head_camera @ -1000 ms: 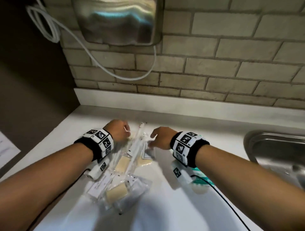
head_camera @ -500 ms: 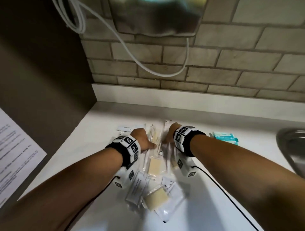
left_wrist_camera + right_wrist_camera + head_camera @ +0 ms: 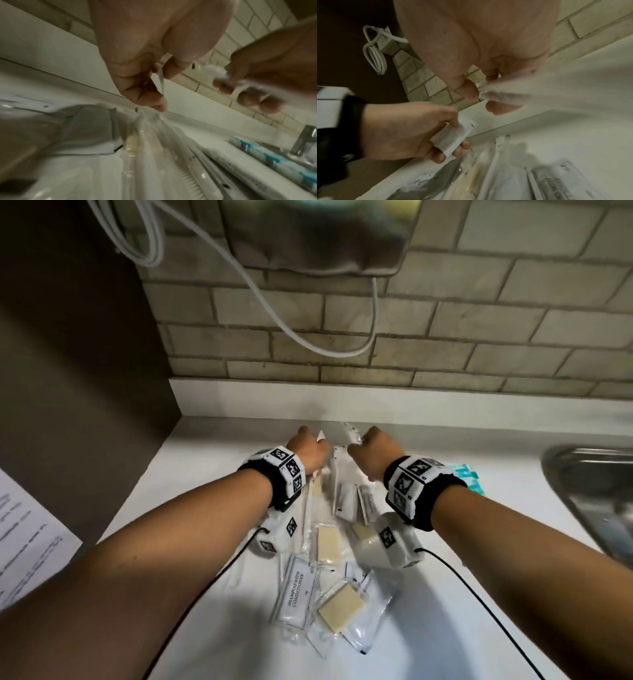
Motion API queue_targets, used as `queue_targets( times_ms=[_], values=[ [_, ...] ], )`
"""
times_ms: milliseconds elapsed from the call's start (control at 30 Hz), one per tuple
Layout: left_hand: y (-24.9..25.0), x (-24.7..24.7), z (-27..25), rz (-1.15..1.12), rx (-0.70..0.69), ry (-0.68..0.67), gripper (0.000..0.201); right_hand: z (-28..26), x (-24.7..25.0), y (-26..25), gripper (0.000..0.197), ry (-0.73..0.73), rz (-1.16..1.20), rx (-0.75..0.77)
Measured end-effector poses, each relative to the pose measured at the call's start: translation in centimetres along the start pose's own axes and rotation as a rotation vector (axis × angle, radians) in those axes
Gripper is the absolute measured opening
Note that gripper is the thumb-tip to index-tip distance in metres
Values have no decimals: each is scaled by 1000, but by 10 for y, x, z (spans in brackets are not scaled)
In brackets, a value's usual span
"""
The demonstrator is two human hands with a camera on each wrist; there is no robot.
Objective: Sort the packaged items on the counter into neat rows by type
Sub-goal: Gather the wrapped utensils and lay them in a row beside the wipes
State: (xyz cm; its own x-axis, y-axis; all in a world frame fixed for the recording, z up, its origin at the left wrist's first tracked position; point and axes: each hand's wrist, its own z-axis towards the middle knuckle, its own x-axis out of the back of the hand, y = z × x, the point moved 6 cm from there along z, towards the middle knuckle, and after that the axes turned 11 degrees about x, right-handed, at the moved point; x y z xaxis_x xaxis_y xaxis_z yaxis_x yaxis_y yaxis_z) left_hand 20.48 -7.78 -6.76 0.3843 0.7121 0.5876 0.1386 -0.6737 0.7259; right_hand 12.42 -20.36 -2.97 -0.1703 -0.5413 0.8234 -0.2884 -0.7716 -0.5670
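A heap of wrapped toiletries lies on the white counter [image 3: 445, 611]: a shampoo sachet [image 3: 296, 590], two soap bars [image 3: 340, 607] [image 3: 329, 542] in clear wrap, a wrapped comb [image 3: 187, 180] and a teal packet [image 3: 467, 477]. Both hands hover above the far end of the heap, near the backsplash. My left hand [image 3: 310, 448] pinches a small white sachet [image 3: 453, 138] between thumb and fingers. My right hand [image 3: 366, 446] grips a small clear-wrapped packet [image 3: 212, 71], which is blurred in the wrist views.
A steel sink [image 3: 589, 494] is set into the counter at the right. A dark side panel [image 3: 85, 371] closes off the left, with a printed sheet [image 3: 27, 542] below it. A metal wall unit [image 3: 318, 234] and a looping white cable [image 3: 260, 296] hang above the tiles.
Both hands have risen off the heap and moved toward the back wall, each taking a small packet. The head view has swung left, so the sink now sits at the edge.
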Motion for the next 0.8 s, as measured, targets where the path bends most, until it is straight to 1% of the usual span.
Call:
queue_targets(
  times_ms=[67,133,200,300,333,367,400,467,500,533,600,633,667,700,767,800],
  values=[
    [2,-16,8,155,-14,-45,40,-7,3,5,43,2,-2,3],
    [3,-24,13,282,-23,-57,39,-14,2,11,42,-35,14,-9],
    [6,-20,14,262,-36,-37,32,-18,0,21,41,-68,30,-48],
    [4,15,11,118,-32,69,23,-20,-9,32,42,-130,28,-102],
    [0,30,10,133,-43,125,24,-19,-14,32,43,-151,32,-112],
    [-5,45,10,195,-53,178,26,-16,-18,30,44,-165,34,-120],
    [-14,54,11,274,-47,188,28,-13,-23,25,47,-176,37,-122],
    [-35,57,12,387,-17,82,28,-2,-33,14,51,-184,53,-127],
    [-44,53,10,410,-2,19,29,3,-37,7,53,-193,55,-125],
    [-48,49,7,424,-4,-9,34,9,-40,1,56,-187,50,-116],
    [-46,42,3,401,-74,40,42,23,-48,-4,63,-200,29,-128],
    [-42,39,2,381,-123,76,43,27,-51,-4,66,-231,-25,-134],
    [-40,33,0,401,-154,82,44,31,-54,-5,66,-272,-121,-112],
    [-38,25,-3,487,-170,59,44,32,-54,-4,64,-296,-230,-90],
    [-41,10,-5,695,-145,15,47,32,-52,-10,62,-287,-338,-2],
    [-42,5,-4,721,-119,9,45,31,-52,-12,64,-309,-395,40]
  ],
)
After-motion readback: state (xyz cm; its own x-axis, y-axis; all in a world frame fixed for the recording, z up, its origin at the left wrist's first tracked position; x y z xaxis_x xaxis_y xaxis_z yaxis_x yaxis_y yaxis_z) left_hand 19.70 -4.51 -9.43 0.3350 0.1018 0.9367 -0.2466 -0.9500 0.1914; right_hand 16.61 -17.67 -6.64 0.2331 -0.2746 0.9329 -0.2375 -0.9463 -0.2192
